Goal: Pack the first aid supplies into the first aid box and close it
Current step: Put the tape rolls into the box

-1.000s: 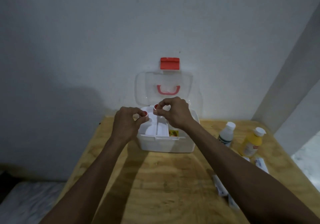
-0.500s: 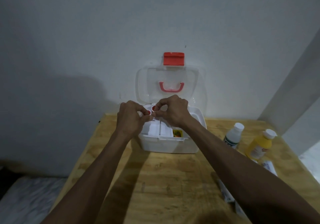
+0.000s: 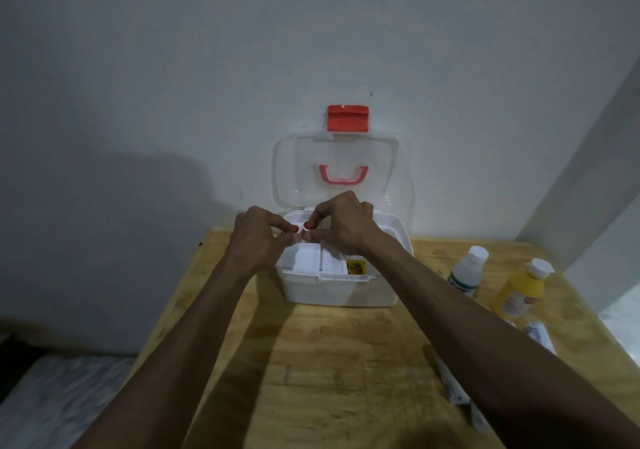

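At the far left edge of the wooden surface (image 3: 329, 362) we see only shadow, and then our left hand (image 3: 258, 239) reaches in over the open first aid box (image 3: 341, 287), its fingers (image 3: 289, 228) pinched on a small white item with a red spot; what it is, we cannot tell. Our right hand (image 3: 348, 226) meets it just beside, fingers (image 3: 313, 221) pinched likewise on a matching red-marked piece, both hands above the white tray inside the box. The box stands at the back of the surface against the wall, its clear lid (image 3: 341, 171) upright with a red handle (image 3: 343, 174) and red latch (image 3: 347, 118). To the right stand a white bottle (image 3: 467, 272) and a yellow bottle (image 3: 519, 292), with flat packets (image 3: 538, 336) near the right edge and thin wrapped items (image 3: 453, 386) lying beside our right forearm.
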